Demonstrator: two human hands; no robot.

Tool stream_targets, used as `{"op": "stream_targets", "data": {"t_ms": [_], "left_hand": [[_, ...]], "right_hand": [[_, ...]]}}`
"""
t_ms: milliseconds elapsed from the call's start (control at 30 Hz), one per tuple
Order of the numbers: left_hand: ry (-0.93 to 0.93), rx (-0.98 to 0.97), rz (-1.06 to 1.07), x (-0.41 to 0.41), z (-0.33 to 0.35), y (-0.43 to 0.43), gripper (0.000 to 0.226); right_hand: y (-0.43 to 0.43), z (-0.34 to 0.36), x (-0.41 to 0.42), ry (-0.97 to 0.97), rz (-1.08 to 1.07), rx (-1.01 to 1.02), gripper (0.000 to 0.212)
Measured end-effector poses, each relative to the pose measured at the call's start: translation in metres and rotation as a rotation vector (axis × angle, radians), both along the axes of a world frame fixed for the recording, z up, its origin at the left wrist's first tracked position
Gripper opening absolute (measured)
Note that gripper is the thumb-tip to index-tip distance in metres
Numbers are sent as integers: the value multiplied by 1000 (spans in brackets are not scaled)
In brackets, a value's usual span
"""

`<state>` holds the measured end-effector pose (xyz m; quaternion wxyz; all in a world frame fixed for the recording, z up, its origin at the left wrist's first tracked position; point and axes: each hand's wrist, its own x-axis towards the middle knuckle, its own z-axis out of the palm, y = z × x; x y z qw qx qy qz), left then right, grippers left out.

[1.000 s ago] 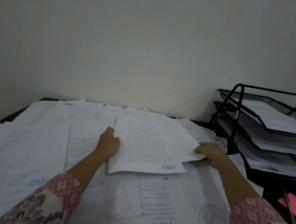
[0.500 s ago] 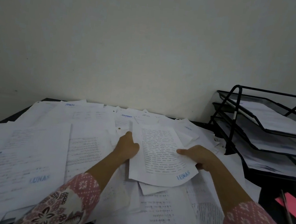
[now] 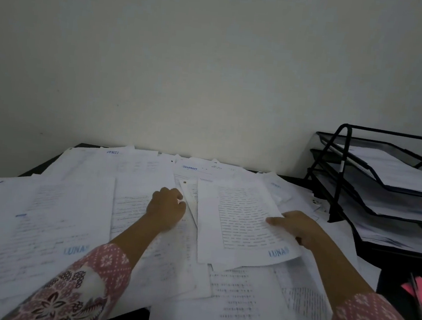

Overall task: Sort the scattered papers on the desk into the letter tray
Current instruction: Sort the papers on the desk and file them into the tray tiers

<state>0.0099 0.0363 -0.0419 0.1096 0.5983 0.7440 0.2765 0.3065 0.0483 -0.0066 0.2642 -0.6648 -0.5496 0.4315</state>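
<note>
White printed sheets blanket the dark surface mid-sort. The right hand has its grip closed on the edge of a text-filled page stamped "LUNAS", thumb on top, held flat over the pile, likely bound for the black wire-mesh letter tray at the right, whose three tiers already hold paper. The left hand curls at a thin punched slip; whether its grip holds it cannot be told.
</note>
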Motion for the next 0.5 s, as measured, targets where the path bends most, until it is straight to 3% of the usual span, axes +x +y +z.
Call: {"op": "stream_targets", "data": {"t_ms": [133, 300, 400, 500], "left_hand": [[27, -11, -108, 0, -8, -4, 31], [-78, -33, -142, 10, -4, -9, 39], [-324, -50, -169, 21, 6, -12, 48], [-765, -117, -165, 29, 16, -13, 59]], "right_hand": [[4, -11, -8, -90, 38, 50, 29], [9, -7, -7, 88, -100, 126, 36], [7, -1, -6, 222, -132, 143, 35], [0, 0, -11, 369, -104, 126, 33]]}}
